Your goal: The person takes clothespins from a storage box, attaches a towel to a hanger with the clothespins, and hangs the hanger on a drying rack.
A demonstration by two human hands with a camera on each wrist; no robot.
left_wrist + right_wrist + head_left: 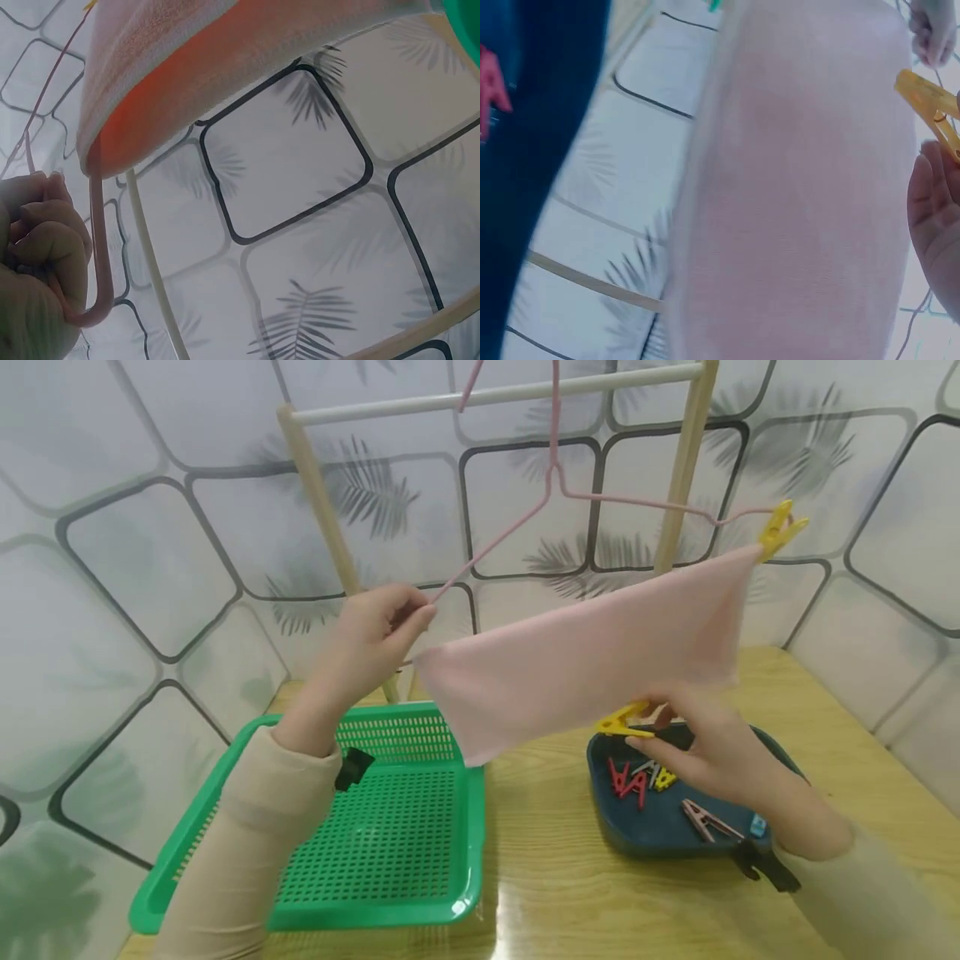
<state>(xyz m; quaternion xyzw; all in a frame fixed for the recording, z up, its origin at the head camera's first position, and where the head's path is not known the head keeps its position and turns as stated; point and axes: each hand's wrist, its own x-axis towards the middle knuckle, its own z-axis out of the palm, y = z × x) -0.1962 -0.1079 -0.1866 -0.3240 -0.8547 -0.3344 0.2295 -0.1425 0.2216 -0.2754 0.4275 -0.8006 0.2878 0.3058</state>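
A pink cloth (pixel 585 668) hangs folded over the bottom bar of a pink wire hanger (pixel 554 427). My left hand (pixel 378 631) grips the hanger at its left end; in the left wrist view the curled fingers (pixel 56 251) sit just inside the hanger's bent corner (pixel 99 292). Between thumb and fingers, my right hand (pixel 708 743) pinches a yellow clothespin (pixel 618 725) in front of the cloth's lower edge. Another yellow clothespin (pixel 776 531) is clipped at the cloth's upper right corner, on the hanger's right end.
A green plastic basket (pixel 472 860) stands at the left on the wooden table (pixel 536 860). Beneath my right hand, a dark blue tub (pixel 645 843) holds several clothespins (pixel 637 789). Behind the hanger rises a wooden rack with a white rod (pixel 375 408).
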